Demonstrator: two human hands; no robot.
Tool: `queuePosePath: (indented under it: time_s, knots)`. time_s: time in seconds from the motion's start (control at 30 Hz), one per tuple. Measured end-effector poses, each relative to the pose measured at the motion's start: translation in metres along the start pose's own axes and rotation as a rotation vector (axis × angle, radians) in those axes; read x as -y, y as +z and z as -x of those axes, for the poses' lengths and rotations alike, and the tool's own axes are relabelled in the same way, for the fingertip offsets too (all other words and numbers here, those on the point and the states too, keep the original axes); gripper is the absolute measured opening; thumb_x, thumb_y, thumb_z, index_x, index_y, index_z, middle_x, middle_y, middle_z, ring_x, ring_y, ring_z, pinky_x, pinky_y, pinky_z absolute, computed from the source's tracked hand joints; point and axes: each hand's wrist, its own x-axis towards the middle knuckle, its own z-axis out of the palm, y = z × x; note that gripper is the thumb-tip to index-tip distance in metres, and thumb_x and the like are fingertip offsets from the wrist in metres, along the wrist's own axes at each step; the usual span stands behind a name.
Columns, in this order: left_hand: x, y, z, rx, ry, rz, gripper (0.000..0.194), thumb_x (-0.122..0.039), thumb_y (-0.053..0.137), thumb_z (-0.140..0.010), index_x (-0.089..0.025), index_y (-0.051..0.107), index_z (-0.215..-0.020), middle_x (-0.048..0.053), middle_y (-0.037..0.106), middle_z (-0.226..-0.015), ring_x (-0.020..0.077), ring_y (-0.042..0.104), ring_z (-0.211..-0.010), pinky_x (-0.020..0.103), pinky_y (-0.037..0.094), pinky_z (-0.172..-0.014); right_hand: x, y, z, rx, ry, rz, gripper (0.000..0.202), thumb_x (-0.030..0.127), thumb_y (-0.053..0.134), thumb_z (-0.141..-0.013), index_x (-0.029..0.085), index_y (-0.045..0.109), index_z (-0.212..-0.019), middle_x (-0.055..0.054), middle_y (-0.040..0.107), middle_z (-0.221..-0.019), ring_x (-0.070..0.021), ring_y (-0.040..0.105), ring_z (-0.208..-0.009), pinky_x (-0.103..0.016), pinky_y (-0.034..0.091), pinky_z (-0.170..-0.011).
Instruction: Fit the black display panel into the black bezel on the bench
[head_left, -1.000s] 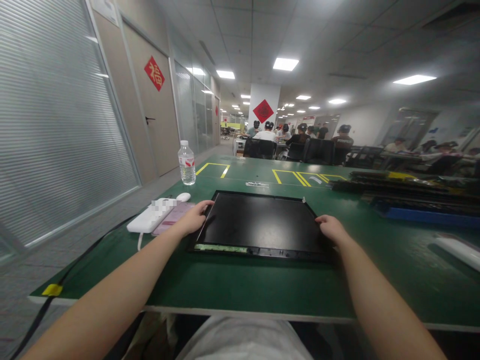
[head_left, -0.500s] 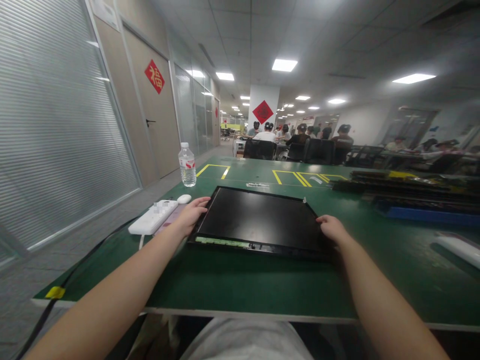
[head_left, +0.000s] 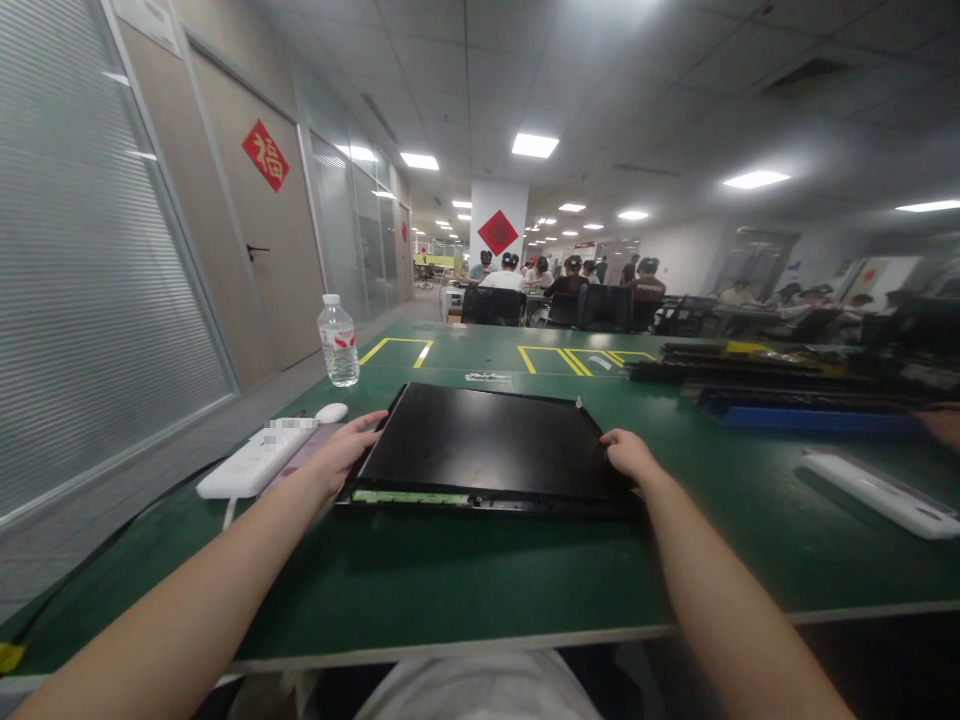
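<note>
A black LCD display panel lies in front of me, its glossy screen facing up. A green circuit board strip shows along its near edge. My left hand grips the panel's left edge, fingers on the rim and thumb hidden. On the opposite side, my right hand is closed around the right edge, with some fingers out of sight beneath. A small pale tab sticks up at the panel's far right corner. Whether the panel rests fully on the table I cannot tell.
On the green table, a white power strip, a white mouse-like object and a water bottle stand left. Dark panels or strips, a blue piece and another white strip lie right. Another person's hand shows there.
The view has turned right, so the scene sits further left. Both hands keep hold of the panel. Another person's hand has come into view at the right edge.
</note>
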Motion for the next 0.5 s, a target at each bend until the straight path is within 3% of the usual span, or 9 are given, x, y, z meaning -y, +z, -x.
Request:
queuePosePath:
  time_s: [0.2,0.27,0.4,0.5]
  knots:
    - [-0.0017,0.0013,0.0061,0.065,-0.011,-0.044,0.056,-0.017,0.084,-0.073,-0.018,0.067,-0.126,0.008,0.081,-0.084,0.0242,0.077,-0.067,0.031,0.062,-0.059,0.0015,-0.0006,0.0010,0.000,-0.007,-0.025,0.036,-0.001,0.058,-0.071,0.016,0.079,-0.096,-0.013,0.075,-0.114,-0.0260,0.069,-0.112,-0.030,0.050,-0.097]
    - [-0.0021,0.0024,0.0078,0.073,-0.007,-0.045,0.049,-0.013,0.082,-0.073,-0.017,0.070,-0.121,0.008,0.081,-0.084,0.0235,0.077,-0.065,0.030,0.062,-0.058,0.0019,-0.0011,0.0012,0.009,-0.009,-0.025,0.037,-0.001,0.057,-0.072,0.015,0.079,-0.097,-0.014,0.075,-0.115,-0.0267,0.069,-0.113,-0.031,0.049,-0.099]
    - [-0.0021,0.0045,0.0093,0.015,-0.010,-0.099,0.046,0.000,0.071,-0.070,-0.014,0.073,-0.113,0.005,0.079,-0.074,0.0154,0.067,-0.046,0.023,0.053,-0.043,0.0020,-0.0018,0.0013,0.019,-0.007,-0.015,0.038,0.000,0.057,-0.074,0.016,0.079,-0.100,-0.013,0.075,-0.116,-0.0261,0.068,-0.115,-0.031,0.049,-0.100]
    - [-0.0031,0.0066,0.0100,0.000,-0.007,-0.106,0.040,-0.001,0.068,-0.071,-0.015,0.074,-0.108,0.005,0.079,-0.073,0.0160,0.068,-0.048,0.023,0.053,-0.043,0.0010,-0.0014,0.0005,0.009,-0.007,-0.004,0.037,0.001,0.058,-0.073,0.019,0.080,-0.098,-0.010,0.076,-0.112,-0.0252,0.069,-0.113,-0.029,0.050,-0.098]
